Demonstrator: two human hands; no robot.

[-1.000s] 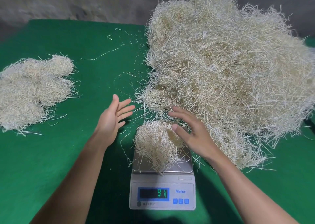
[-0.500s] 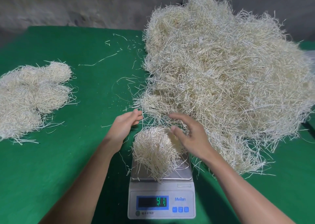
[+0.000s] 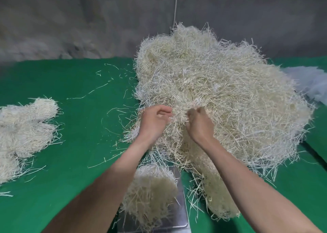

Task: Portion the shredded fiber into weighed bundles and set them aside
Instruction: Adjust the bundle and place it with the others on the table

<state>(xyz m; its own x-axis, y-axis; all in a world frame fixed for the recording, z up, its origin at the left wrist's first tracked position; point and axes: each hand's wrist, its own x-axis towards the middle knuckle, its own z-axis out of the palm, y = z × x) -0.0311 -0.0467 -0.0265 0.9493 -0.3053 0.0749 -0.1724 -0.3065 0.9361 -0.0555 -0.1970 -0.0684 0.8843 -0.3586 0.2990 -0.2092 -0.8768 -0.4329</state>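
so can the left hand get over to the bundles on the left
Probably yes: only table with stray strands lies between the left hand and the bundles, though it grips the pile.

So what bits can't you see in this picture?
Head view, the only one:
Scale readout: cut off by the bottom edge. The bundle covers much of the pan.
How much fiber the left hand and right hand hold: their fingers are sunk in the big pile.
Set-aside bundles: cut off by the left edge.
Pale thing far right: partly behind the pile, blurred.
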